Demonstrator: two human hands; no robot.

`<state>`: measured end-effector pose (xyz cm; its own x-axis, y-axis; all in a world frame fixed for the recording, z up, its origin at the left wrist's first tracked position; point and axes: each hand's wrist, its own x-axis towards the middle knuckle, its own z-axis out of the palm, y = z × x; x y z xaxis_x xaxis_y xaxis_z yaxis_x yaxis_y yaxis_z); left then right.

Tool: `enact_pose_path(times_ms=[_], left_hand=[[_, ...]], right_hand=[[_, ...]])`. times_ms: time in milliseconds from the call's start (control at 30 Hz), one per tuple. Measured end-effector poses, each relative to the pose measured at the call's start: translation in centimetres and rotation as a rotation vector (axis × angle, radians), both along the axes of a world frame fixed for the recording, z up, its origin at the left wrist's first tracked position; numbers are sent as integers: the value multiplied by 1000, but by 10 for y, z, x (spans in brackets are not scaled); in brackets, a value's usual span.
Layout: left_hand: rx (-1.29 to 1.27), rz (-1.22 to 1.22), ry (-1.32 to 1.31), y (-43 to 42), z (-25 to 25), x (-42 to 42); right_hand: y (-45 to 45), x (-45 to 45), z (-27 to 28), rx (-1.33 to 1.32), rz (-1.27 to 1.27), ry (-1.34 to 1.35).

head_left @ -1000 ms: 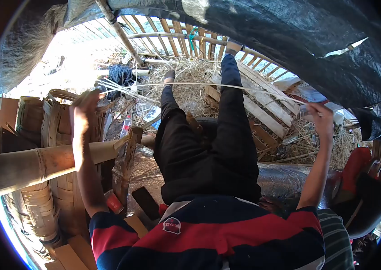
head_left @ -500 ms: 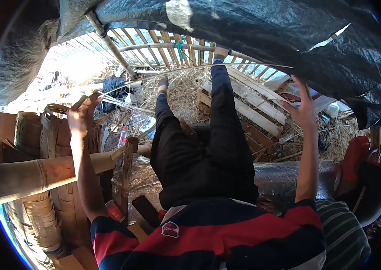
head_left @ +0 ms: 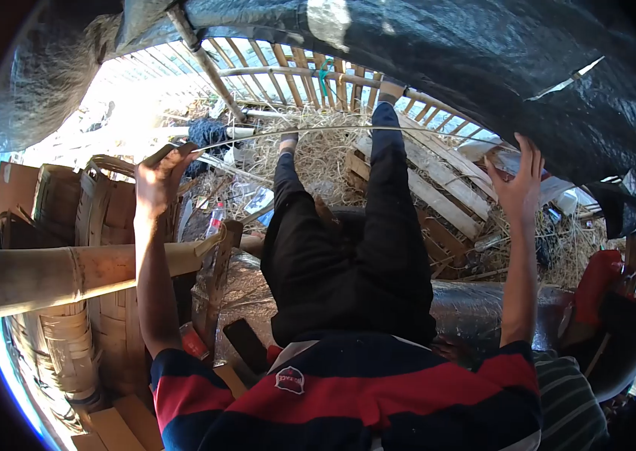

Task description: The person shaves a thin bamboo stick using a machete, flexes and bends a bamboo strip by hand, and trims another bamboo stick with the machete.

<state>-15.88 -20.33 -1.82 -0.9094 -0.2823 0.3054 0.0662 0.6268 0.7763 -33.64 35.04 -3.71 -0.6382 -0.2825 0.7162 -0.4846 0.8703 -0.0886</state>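
Note:
A long, thin pale strip [head_left: 348, 128] bows across the view above my outstretched legs. Its left end is pinched in my left hand [head_left: 159, 180], which also has a dark, flat piece [head_left: 159, 155] at its fingers; I cannot make out what that piece is. On the right, my right hand [head_left: 517, 177] is raised with thumb and fingers spread, holding nothing. The strip's right end is close to these fingertips.
A thick bamboo pole [head_left: 92, 274] juts in from the left, over woven bamboo pieces [head_left: 66, 353]. Wooden slats [head_left: 442, 188] lie on straw beyond my legs. A dark tarp [head_left: 483, 68] hangs overhead. A phone [head_left: 244, 344] lies left of my lap.
A second ago my right hand had its fingers closed at the strip's right end; now they are spread and off it. My left hand still holds the other end.

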Motion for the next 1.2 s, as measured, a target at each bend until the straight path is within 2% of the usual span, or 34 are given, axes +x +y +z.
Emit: enact_pose_path(times_ms=[33,67,133,200,267,333,433,567,667,800,933,1033,1133,1167,1200], left_hand=[[419,54,-42,16,13,-1],[417,57,-40,19,15,-2],[275,8,-55,21,16,-7],[258,-23,19,10,6,-9],[-643,42,75,10,10,-8],[-615,42,54,10,10,-8],[-504,102,-53,17,13,-9],[-421,196,-115,27,13,-8],[-473,194,-102,19,18,1],[-305,435,-265,4,12,13],[-281,446,-228,17,-5,11],[-380,516,-146,13,-28,12],[-406,477,-59,9,-34,15],[-377,516,-170,9,-32,18],[-375,510,-170,12,-29,18]], right_hand=[[-5,0,8,85,-9,56],[-4,-1,5,82,-6,58],[11,-6,-4,99,54,-379],[28,-14,-20,68,35,-470],[38,-22,-26,38,16,-566],[44,-22,-28,51,49,-382],[45,-20,-22,80,15,-284],[38,-21,-23,106,-80,-283],[40,-22,-26,110,-103,-268],[41,-19,-38,49,-72,-262],[23,-16,-49,-8,-103,-307],[16,-12,-49,-60,-104,-311],[20,-11,-51,-132,-178,-350],[23,-12,-52,-130,-184,-348],[26,-14,-54,-152,-163,-360]])
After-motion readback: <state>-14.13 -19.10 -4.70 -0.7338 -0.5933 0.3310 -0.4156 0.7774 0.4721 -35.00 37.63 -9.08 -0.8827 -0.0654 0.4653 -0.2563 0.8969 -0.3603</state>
